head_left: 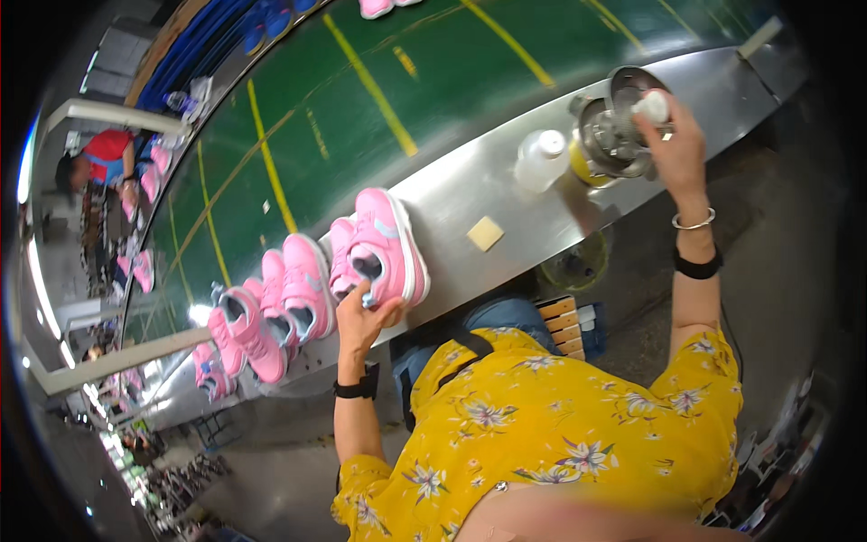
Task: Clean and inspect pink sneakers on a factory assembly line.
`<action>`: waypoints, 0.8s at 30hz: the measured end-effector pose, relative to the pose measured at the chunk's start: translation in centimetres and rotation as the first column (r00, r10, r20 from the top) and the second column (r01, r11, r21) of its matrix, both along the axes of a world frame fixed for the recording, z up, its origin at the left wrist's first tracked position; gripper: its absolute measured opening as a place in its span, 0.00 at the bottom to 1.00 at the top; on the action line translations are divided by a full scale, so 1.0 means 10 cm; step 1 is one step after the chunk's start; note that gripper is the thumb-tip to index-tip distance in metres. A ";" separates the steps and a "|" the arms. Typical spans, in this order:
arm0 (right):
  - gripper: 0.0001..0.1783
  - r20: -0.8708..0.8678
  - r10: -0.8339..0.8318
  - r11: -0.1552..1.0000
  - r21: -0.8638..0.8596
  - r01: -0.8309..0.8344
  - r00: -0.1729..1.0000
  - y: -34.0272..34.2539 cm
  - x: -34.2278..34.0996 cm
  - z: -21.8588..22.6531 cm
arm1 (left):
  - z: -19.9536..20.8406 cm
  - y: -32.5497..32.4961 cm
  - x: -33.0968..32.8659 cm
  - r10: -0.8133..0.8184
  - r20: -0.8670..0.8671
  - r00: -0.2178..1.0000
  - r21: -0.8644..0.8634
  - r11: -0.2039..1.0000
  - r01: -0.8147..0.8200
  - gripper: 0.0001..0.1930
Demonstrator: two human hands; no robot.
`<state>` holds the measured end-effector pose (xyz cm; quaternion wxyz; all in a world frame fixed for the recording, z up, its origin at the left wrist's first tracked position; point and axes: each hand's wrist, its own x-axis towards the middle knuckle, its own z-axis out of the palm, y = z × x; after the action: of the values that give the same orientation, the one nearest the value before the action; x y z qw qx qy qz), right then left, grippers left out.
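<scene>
My left hand grips a pink sneaker by the heel end of its opening. The sneaker has a white sole and a pale patch on its side, and it sits on the metal edge of the bench. Another pink sneaker is directly to its left. On the right, my right hand is closed around a small white thing, perhaps a wad or pad. I hold it above a round metal container whose lid is tipped up. Beside that container stands a translucent white bottle.
More pink sneakers line the metal ledge leftward. A beige square lies on it. Beyond runs a green conveyor belt with yellow lines. Far left, a person in red works. A wooden-slatted seat is below.
</scene>
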<state>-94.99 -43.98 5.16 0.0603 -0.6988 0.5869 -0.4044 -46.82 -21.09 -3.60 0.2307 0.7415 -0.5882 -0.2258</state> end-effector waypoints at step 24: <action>0.19 -0.138 -0.119 0.982 -0.160 0.096 0.983 0.04 0.03 -0.20 | -0.67 0.83 -0.08 -0.056 -0.900 -0.432 0.197 0.832 -0.519 0.53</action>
<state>-94.72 -43.55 3.16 -0.0590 -0.6965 0.5940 -0.3982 -47.64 -12.83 -10.34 0.7780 0.2834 0.0231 -0.5603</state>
